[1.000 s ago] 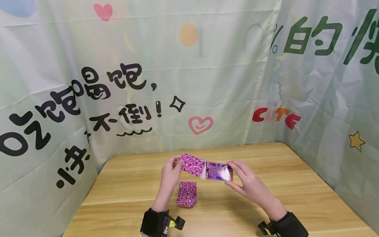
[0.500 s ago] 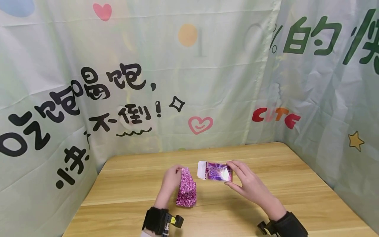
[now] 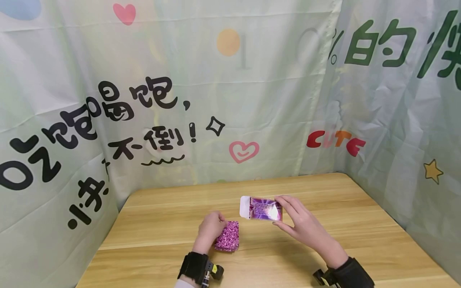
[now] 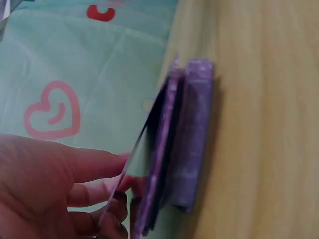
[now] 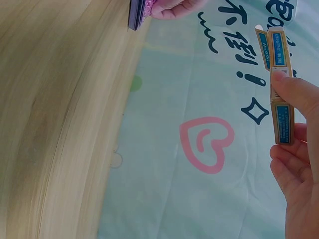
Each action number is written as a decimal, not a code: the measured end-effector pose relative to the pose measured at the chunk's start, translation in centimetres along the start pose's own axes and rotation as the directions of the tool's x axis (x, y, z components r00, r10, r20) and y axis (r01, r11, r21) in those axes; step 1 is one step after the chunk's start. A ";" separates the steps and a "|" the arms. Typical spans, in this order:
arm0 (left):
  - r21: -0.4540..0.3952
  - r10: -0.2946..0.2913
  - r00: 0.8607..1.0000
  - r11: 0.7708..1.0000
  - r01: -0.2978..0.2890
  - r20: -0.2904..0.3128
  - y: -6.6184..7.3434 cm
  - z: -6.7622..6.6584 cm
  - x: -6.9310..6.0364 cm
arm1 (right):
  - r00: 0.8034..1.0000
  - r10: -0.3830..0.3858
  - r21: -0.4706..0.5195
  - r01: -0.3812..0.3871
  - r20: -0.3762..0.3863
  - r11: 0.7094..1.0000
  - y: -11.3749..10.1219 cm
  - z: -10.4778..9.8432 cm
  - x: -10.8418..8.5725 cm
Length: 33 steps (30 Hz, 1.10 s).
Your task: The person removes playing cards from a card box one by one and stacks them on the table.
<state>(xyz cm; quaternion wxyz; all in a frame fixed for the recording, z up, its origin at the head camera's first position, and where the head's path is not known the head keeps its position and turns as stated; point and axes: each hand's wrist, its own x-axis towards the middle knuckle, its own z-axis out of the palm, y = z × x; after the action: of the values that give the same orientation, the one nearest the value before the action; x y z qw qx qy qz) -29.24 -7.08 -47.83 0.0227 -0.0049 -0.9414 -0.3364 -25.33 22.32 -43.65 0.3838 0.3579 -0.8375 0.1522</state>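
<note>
My left hand (image 3: 210,227) is at the stack of glittery pink-purple cards (image 3: 229,237) on the table. In the left wrist view its thumb and fingers pinch a thin card (image 4: 133,155) by one edge. This card leans against the stack, its far end touching the top cards. My right hand (image 3: 304,224) holds a small purple card box (image 3: 265,209) above the table, between the thumb on one narrow side and the fingers on the other. A white flap stands open at the box's left end. The right wrist view shows the box's gold-and-blue side, partly covered by the thumb.
A light wooden table (image 3: 162,224) lies under both hands. Pale green printed cloth (image 3: 201,100) hangs behind it and along both sides. Each wrist wears a black strap with a small camera.
My left hand has come down from beside the box to the stack, bringing the glittery card along. The box's white flap came into view as the card left it. My right hand stays put.
</note>
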 end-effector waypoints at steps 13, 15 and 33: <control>0.026 0.047 0.975 0.999 -0.042 -0.219 2.3 -1.1 -0.3 | 1.000 -0.001 0.012 0.001 0.002 1.000 -0.1 0.1 -0.1; -0.050 0.079 0.964 0.994 -0.094 -0.253 3.3 -1.9 -0.6 | 1.000 -0.001 0.010 0.001 0.002 1.000 -0.1 0.1 -0.1; -0.327 0.329 0.943 0.886 -0.328 -0.052 7.3 -3.1 -3.3 | 0.992 -0.078 0.030 0.081 -0.097 0.996 -0.2 0.3 0.4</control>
<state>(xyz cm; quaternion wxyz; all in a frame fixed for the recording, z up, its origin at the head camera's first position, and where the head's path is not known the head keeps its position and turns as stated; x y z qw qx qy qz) -25.65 -3.42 -40.94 0.0757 -0.1686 -0.8570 -0.4810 -25.54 21.83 -43.60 0.4230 0.3899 -0.8006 0.1677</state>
